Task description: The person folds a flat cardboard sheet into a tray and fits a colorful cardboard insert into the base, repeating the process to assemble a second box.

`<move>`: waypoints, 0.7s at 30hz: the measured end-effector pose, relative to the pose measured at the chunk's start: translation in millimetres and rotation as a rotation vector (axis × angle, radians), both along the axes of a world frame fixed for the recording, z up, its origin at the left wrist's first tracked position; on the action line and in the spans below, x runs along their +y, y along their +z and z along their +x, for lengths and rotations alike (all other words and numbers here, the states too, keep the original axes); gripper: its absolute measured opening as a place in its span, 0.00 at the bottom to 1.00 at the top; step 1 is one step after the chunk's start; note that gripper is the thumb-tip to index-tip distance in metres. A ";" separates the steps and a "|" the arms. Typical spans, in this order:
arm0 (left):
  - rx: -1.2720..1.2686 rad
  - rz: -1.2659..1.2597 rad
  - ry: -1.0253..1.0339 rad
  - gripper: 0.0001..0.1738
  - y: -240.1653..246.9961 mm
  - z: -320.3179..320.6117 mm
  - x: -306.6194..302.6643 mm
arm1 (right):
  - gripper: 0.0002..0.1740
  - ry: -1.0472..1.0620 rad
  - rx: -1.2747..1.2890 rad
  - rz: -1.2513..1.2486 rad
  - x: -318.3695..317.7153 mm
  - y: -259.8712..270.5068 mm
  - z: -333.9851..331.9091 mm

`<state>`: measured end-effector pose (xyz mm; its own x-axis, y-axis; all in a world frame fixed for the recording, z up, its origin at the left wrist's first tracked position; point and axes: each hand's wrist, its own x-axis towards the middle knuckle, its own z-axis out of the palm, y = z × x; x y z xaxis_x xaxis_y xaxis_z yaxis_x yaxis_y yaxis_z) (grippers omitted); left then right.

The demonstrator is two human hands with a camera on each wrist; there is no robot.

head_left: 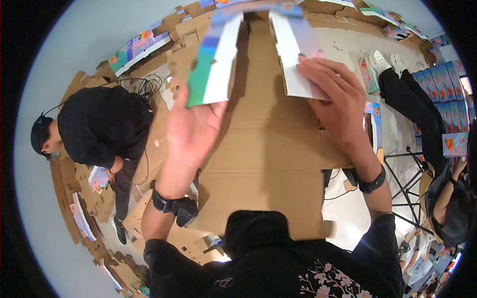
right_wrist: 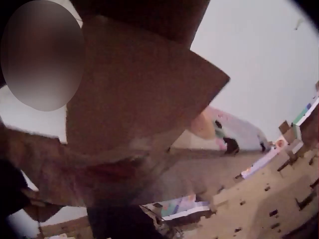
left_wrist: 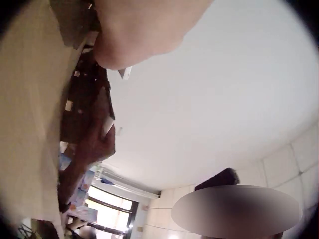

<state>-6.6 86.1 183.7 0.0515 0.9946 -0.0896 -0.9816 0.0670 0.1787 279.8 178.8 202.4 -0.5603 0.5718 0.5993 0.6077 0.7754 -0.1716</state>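
Note:
In the head view I hold up a printed cardboard carton piece (head_left: 204, 74), coloured green, blue and pink, with white inner strips and two long arms joined at the far end. My left hand (head_left: 191, 131) grips the near end of its left arm, palm up, thumb along the outer edge and fingers partly hidden beneath. The right hand (head_left: 340, 94) holds the right arm, its fingers lying over the white strip; the thumb is hidden. Below spreads a large brown cardboard sheet (head_left: 258, 164). In the right wrist view, brown board (right_wrist: 134, 84) fills much of the space close to the hand.
A person in black (head_left: 102, 126) bends over at the left beside tangled cables (head_left: 146, 89). Cardboard scraps and printed pieces (head_left: 141, 49) lie along the wall. At the right are a seated person's legs (head_left: 415, 102), a folding stand (head_left: 405, 191) and stacked printed boxes (head_left: 439, 84).

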 end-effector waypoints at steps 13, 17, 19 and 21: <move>0.357 -0.661 -0.431 0.26 -153.2 26.1 -123.3 | 0.40 0.260 -0.241 -0.589 -36.3 -143.9 33.2; 1.367 -0.384 -0.391 0.28 -113.2 12.1 -164.2 | 0.43 -0.088 -0.206 -0.642 -56.7 -125.2 77.7; 1.712 -0.459 -0.334 0.33 -103.2 6.8 -184.4 | 0.44 -0.312 -0.306 -1.109 -68.8 -104.6 96.0; 2.056 -0.523 -0.261 0.38 -98.5 6.3 -200.1 | 0.46 -0.324 -0.182 -1.389 -89.1 -104.6 107.4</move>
<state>-0.2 -114.0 85.2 -0.3569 0.8540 -0.3786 0.5725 0.5202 0.6337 387.2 89.7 97.8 -0.3015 0.7382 -0.6034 0.8173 -0.1258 -0.5623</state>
